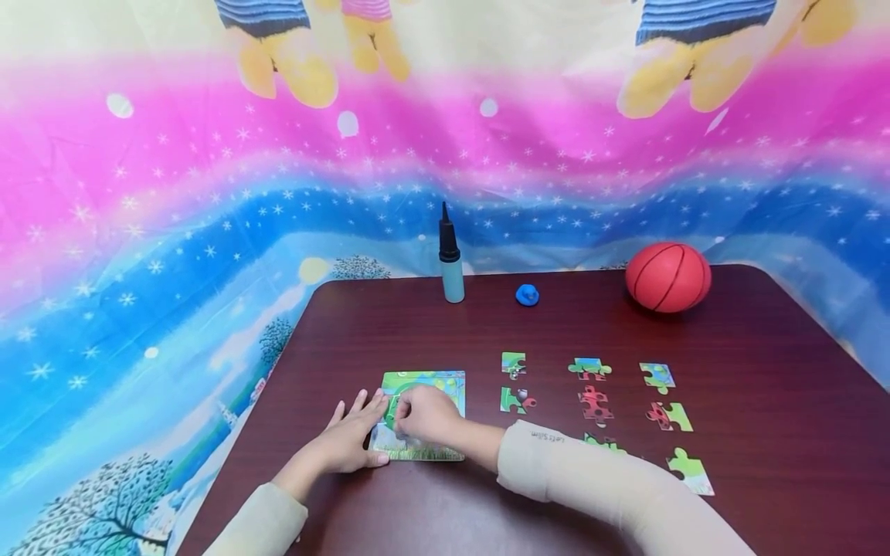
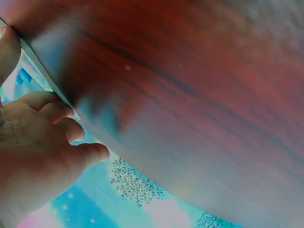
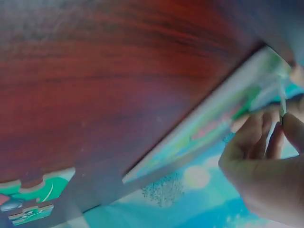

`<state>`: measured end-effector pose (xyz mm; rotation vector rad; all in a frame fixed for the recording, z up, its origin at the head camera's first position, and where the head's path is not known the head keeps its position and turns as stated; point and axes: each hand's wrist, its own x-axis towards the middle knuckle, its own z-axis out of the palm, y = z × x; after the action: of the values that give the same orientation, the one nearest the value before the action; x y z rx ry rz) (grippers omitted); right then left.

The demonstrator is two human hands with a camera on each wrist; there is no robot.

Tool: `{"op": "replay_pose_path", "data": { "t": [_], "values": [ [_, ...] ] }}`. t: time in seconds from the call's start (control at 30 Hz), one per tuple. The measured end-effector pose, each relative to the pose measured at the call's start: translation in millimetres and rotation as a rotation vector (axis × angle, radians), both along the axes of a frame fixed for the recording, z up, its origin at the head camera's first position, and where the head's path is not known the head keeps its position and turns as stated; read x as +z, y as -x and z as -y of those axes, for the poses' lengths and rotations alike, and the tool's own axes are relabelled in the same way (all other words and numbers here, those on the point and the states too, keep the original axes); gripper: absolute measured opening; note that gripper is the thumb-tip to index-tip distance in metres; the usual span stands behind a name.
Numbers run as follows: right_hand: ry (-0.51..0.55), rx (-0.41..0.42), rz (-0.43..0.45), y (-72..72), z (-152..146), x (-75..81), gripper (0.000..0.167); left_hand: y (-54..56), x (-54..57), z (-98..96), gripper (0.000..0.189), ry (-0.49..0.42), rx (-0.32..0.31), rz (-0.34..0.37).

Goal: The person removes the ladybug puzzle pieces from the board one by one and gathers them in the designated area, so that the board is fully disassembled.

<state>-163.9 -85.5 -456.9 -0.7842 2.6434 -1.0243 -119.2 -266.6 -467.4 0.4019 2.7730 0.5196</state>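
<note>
A square puzzle board (image 1: 445, 380) with a green, blue and grassy picture lies flat on the table. My left hand (image 1: 348, 439) rests at its left edge, fingers spread, with fingertips on the border; the left wrist view shows this hand (image 2: 42, 137) from the side. Over the board, my right hand (image 1: 427, 415) pinches a thin puzzle piece (image 3: 283, 102) between thumb and fingers. The piece is tilted up and seen edge-on, so its picture is hidden. My right hand covers much of the board's middle.
Several loose puzzle pieces (image 1: 596, 404) lie in rows to the right, some partly behind my right sleeve (image 1: 584, 471). At the back of the dark wooden table (image 1: 375, 324) stand a hand pump (image 1: 453, 278), a small blue object (image 1: 527, 295) and a red ball (image 1: 667, 278).
</note>
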Motion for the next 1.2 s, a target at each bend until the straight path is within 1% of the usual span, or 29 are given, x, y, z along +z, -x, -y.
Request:
{"op": "replay_pose_path", "data": {
  "t": [0.1, 0.17, 0.23, 0.27, 0.4, 0.47, 0.63, 0.7, 0.8, 0.9, 1.03, 1.13, 1.2],
  "values": [
    [0.086, 0.032, 0.144, 4.4, -12.2, 13.2, 0.011, 0.2, -0.2, -0.5, 0.087, -0.005, 0.0, 0.005],
    [0.122, 0.047, 0.218, 8.8, -23.5, 20.8, 0.008, 0.1, -0.3, -0.4, 0.088, -0.009, 0.002, 0.007],
    [0.163, 0.074, 0.293, 13.0, -37.0, 25.2, 0.006, -0.4, -1.0, -0.5, 0.088, -0.01, 0.002, 0.011],
    [0.175, 0.086, 0.315, 14.6, -44.3, 25.9, 0.006, -0.8, -1.2, -0.8, 0.088, -0.01, 0.002, 0.015],
    [0.174, 0.095, 0.334, 16.3, -73.4, 23.5, 0.005, -2.3, -1.6, -2.3, 0.088, -0.003, -0.005, 0.042],
    [0.148, 0.086, 0.314, 14.4, -87.4, 21.9, 0.008, -2.3, -0.5, -3.1, 0.088, 0.001, -0.01, 0.056],
    [0.034, 0.032, 0.261, 7.6, -117.0, 19.2, 0.017, -0.7, 3.5, -4.5, 0.088, 0.02, -0.02, 0.068],
    [-0.022, 0.025, 0.215, 5.7, -126.4, 18.2, 0.016, -0.5, 4.7, -4.8, 0.088, 0.026, -0.019, 0.069],
    [-0.085, 0.025, 0.142, 3.3, -137.2, 14.7, 0.011, -1.3, 4.1, -4.4, 0.088, 0.025, -0.015, 0.086],
    [-0.151, 0.013, 0.049, 1.6, -144.0, 12.6, 0.011, -0.6, 4.8, -3.7, 0.089, 0.03, -0.018, 0.101],
    [-0.24, -0.02, -0.066, -1.1, -147.6, 12.0, 0.013, 3.6, 8.1, -3.2, 0.088, 0.04, -0.023, 0.089],
    [-0.305, -0.039, -0.104, -3.2, -148.8, 11.4, 0.011, 4.7, 8.8, -4.0, 0.088, 0.045, -0.025, 0.092],
    [-0.353, -0.047, -0.107, -4.2, -150.0, 10.6, 0.009, 3.6, 7.5, -5.0, 0.089, 0.047, -0.028, 0.102]
  ]
}}
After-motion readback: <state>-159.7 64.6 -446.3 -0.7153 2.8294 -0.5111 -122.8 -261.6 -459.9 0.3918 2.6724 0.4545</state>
